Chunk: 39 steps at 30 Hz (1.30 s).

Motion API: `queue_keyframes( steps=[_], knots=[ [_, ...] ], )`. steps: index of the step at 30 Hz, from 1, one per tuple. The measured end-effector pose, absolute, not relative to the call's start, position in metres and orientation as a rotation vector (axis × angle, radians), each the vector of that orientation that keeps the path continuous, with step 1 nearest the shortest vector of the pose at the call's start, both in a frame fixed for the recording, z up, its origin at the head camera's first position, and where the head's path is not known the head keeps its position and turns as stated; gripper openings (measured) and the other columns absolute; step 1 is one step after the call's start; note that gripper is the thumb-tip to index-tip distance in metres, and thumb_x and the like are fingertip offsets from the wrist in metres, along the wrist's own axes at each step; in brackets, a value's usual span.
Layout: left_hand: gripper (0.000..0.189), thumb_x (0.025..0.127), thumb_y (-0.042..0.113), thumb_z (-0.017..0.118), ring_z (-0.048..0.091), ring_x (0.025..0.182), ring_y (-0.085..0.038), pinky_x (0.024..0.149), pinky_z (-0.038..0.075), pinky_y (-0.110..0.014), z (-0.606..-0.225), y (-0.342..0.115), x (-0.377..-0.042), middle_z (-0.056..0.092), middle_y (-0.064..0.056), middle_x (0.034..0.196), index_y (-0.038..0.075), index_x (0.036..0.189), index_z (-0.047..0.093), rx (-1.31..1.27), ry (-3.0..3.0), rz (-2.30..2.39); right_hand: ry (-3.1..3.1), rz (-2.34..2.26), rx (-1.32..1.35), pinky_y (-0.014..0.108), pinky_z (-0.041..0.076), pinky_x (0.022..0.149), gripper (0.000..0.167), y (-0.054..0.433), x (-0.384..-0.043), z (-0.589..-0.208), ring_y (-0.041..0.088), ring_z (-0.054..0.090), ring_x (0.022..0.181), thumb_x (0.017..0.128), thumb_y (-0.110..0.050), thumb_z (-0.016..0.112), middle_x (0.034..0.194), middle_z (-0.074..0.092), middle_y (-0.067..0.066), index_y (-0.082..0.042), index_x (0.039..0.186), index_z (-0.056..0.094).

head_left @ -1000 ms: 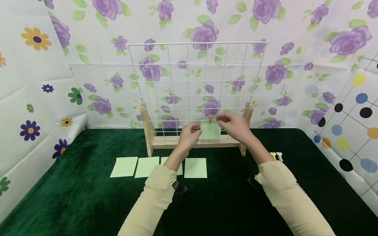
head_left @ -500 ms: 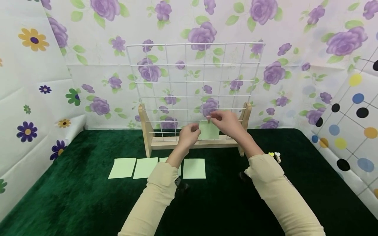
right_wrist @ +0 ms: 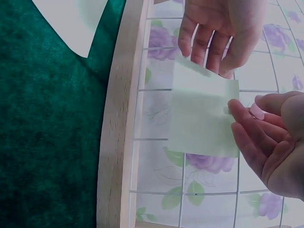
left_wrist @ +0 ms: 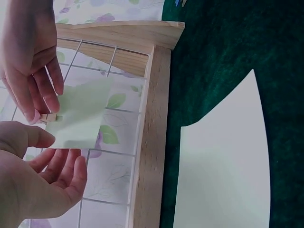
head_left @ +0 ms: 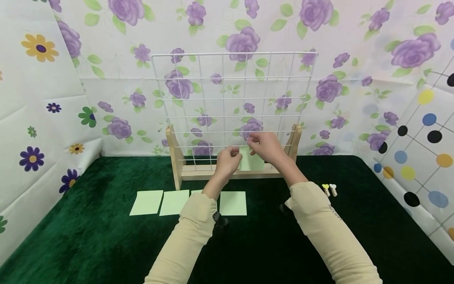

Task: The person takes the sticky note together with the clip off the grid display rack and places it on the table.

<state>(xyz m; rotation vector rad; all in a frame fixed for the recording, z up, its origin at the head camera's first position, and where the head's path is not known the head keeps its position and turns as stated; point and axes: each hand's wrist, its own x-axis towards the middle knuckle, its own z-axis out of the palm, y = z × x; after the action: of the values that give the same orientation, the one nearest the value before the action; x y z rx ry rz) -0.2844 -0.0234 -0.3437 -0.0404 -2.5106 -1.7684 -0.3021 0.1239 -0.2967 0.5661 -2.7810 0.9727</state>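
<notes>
A pale green square of paper (head_left: pixel 252 161) stands upright against the low part of a white wire grid (head_left: pixel 234 98). My left hand (head_left: pixel 227 161) pinches its left edge, thumb in front and fingers behind, as the left wrist view shows. At the paper's top edge my right hand (head_left: pixel 267 146) pinches a small wooden clothespin (left_wrist: pixel 49 117) with a pink heart (right_wrist: pixel 256 111) on its end. The right hand's fingers hide the clothespin in the head view. Seen from the right wrist, the clip overlaps the edge of the sheet.
Several green paper squares (head_left: pixel 233 203) lie in a row on the dark green cloth (head_left: pixel 88 221). Two clothespins, one with a yellow heart (head_left: pixel 325 189) and one with a white heart (head_left: pixel 333 190), lie at the right. Wooden feet (head_left: pixel 173 157) hold the grid up.
My right hand has moved left onto the pink-heart clothespin at the paper's top and now covers it. The left hand has stayed at the paper's left edge.
</notes>
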Motion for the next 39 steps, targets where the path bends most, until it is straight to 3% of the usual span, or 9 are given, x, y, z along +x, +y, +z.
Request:
queue_keyframes(
  steps=[4, 11, 20, 32, 39],
  knots=[
    [0.029, 0.096, 0.011, 0.053, 0.057, 0.106, -0.028, 0.086, 0.049, -0.038, -0.344, -0.022, -0.286, 0.060, -0.016, 0.116, -0.002, 0.122, 0.060, -0.041, -2.513, -1.760, -2.795, 0.933, 0.560, 0.033, 0.049, 0.064, 0.031, 0.123, -0.303, -0.295, 0.019, 0.069, 0.072, 0.098, -0.015, 0.058, 0.102, 0.071, 0.015, 0.002, 0.123, 0.063],
    [0.028, 0.097, 0.012, 0.053, 0.058, 0.103, -0.027, 0.083, 0.050, -0.038, -0.345, -0.021, -0.289, 0.061, -0.016, 0.113, -0.002, 0.119, 0.062, -0.034, -2.490, -1.770, -2.793, 0.922, 0.534, 0.039, 0.052, 0.072, 0.019, 0.123, -0.305, -0.295, 0.021, 0.068, 0.074, 0.095, -0.017, 0.063, 0.098, 0.071, 0.013, -0.001, 0.104, 0.068],
    [0.026, 0.097, 0.015, 0.056, 0.059, 0.103, -0.028, 0.084, 0.050, -0.039, -0.347, -0.017, -0.291, 0.064, -0.016, 0.109, -0.004, 0.112, 0.065, -0.017, -2.446, -1.730, -2.818, 0.901, 0.521, 0.036, 0.053, 0.068, 0.023, 0.123, -0.307, -0.297, 0.019, 0.069, 0.070, 0.095, -0.020, 0.064, 0.107, 0.069, 0.014, -0.003, 0.110, 0.069],
    [0.024, 0.097, 0.014, 0.057, 0.059, 0.094, -0.026, 0.078, 0.051, -0.036, -0.347, -0.020, -0.291, 0.064, -0.015, 0.103, -0.004, 0.110, 0.065, -0.025, -2.430, -1.730, -2.735, 0.805, 0.582, 0.032, 0.049, 0.060, 0.012, 0.121, -0.310, -0.302, 0.015, 0.065, 0.065, 0.092, -0.015, 0.068, 0.085, 0.070, 0.007, -0.004, 0.092, 0.071],
    [0.023, 0.097, 0.013, 0.057, 0.059, 0.090, -0.024, 0.075, 0.050, -0.035, -0.348, -0.017, -0.293, 0.064, -0.014, 0.100, -0.004, 0.110, 0.065, -0.033, -2.440, -1.721, -2.601, 0.670, 0.687, 0.029, 0.047, 0.055, 0.014, 0.126, -0.308, -0.311, 0.015, 0.063, 0.060, 0.092, -0.015, 0.067, 0.074, 0.067, 0.007, -0.001, 0.093, 0.068]
  ],
)
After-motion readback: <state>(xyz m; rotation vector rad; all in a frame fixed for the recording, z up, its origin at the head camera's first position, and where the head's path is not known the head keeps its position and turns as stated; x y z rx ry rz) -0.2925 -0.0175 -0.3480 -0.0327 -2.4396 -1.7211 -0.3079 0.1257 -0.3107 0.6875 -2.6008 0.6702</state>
